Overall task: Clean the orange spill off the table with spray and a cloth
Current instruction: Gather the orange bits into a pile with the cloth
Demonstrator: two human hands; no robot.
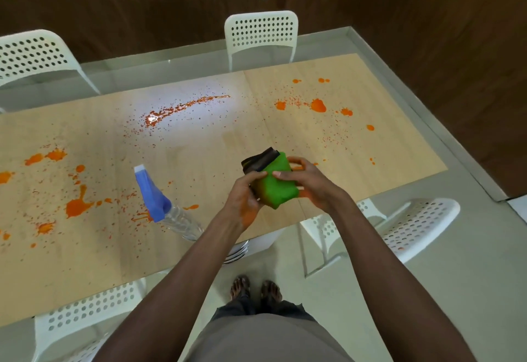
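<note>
A folded green cloth point(278, 185) with a dark flap at its far end is held above the table's near edge. My left hand point(245, 196) grips its left side and my right hand point(310, 183) grips its right side, thumbs on top. A clear spray bottle with a blue trigger head point(154, 193) stands on the light wooden table point(199, 162), left of my hands. Orange spill point(75, 206) covers the table: big blots at the left, a splattered streak point(182, 106) in the middle, more blots point(318, 105) at the far right.
White perforated chairs stand around the table: one at the far side point(261, 35), one at the far left point(31, 56), one at the near right point(410, 227) and one at the near left point(85, 313). My feet are on a grey floor.
</note>
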